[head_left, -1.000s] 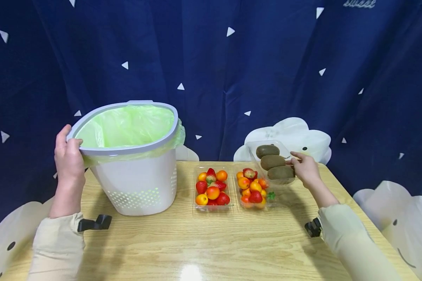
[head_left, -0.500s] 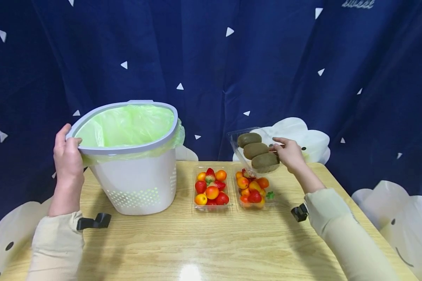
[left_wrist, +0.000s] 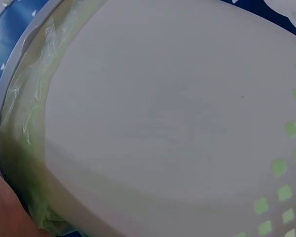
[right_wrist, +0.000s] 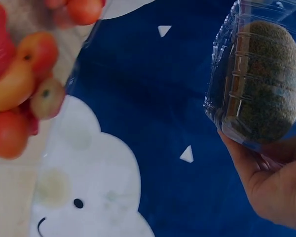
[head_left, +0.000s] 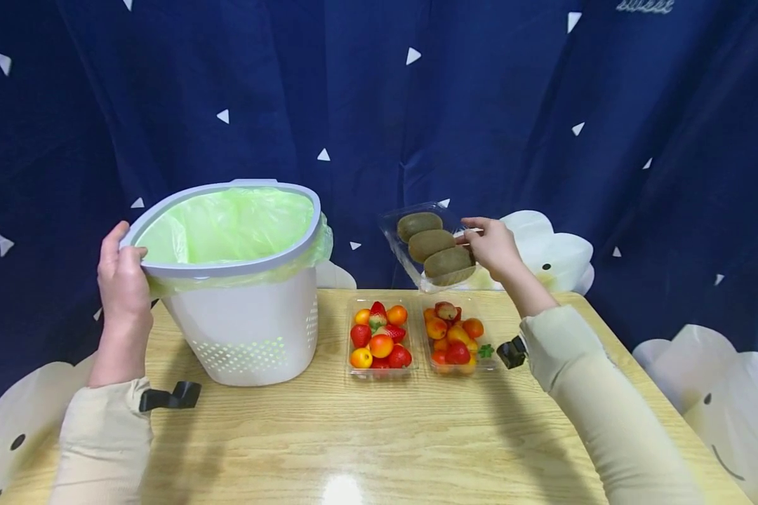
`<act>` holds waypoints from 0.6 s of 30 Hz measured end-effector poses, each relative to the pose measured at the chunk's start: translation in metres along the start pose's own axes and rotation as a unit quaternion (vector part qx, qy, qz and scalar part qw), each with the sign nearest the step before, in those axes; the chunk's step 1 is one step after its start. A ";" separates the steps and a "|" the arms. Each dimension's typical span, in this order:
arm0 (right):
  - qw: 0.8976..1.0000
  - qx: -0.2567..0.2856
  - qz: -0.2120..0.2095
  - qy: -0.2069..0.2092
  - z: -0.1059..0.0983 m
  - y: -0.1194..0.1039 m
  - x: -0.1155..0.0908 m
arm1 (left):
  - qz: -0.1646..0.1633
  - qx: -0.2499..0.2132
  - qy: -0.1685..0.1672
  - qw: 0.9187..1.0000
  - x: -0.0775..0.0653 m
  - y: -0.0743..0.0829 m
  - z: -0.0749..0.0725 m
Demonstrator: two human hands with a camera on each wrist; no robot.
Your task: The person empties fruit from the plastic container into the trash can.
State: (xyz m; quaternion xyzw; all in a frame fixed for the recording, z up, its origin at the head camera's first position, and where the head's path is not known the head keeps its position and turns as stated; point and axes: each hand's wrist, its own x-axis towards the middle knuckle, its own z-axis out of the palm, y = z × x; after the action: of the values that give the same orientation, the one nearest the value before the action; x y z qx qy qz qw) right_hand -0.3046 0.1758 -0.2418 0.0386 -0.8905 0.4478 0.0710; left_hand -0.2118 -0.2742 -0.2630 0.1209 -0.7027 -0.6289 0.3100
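My left hand (head_left: 125,287) grips the grey-blue rim of a white trash bin (head_left: 243,330), tilting it on the table. A pale green bag (head_left: 240,228) lines the bin and folds over its rim. My right hand (head_left: 494,247) holds a clear plastic fruit box (head_left: 394,235) by its right side, raised above the table. Three brown kiwis (head_left: 431,245) lie in a row inside it. In the right wrist view, one kiwi (right_wrist: 269,81) shows through the ribbed wall, with fingers curled under the box.
Two clear boxes of strawberries and small orange fruit, a left one (head_left: 382,374) and a right one (head_left: 493,365), stand on the wooden table (head_left: 379,428). Behind hangs a navy curtain (head_left: 379,105) with white triangles and cloud shapes.
My right hand has carried the box of kiwis up and to the left, from beside the right fruit box to above and behind it. The left hand and bin have stayed put.
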 end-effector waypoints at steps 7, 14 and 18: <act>1.000 0.007 -0.010 0.010 0.010 -0.028 0.005 | 0.002 0.001 0.001 1.000 -0.001 0.000 0.001; 1.000 0.015 -0.010 0.014 0.015 -0.053 0.008 | 0.006 0.009 0.010 1.000 -0.001 0.001 0.004; 1.000 0.025 -0.006 0.017 0.016 -0.065 0.010 | 0.008 0.011 0.018 1.000 0.000 0.001 0.006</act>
State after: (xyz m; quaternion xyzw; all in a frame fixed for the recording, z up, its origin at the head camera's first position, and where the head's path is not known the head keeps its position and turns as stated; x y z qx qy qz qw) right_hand -0.3075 0.1238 -0.1982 0.0381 -0.8774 0.4701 0.0878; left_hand -0.2152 -0.2693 -0.2624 0.1300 -0.7050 -0.6160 0.3265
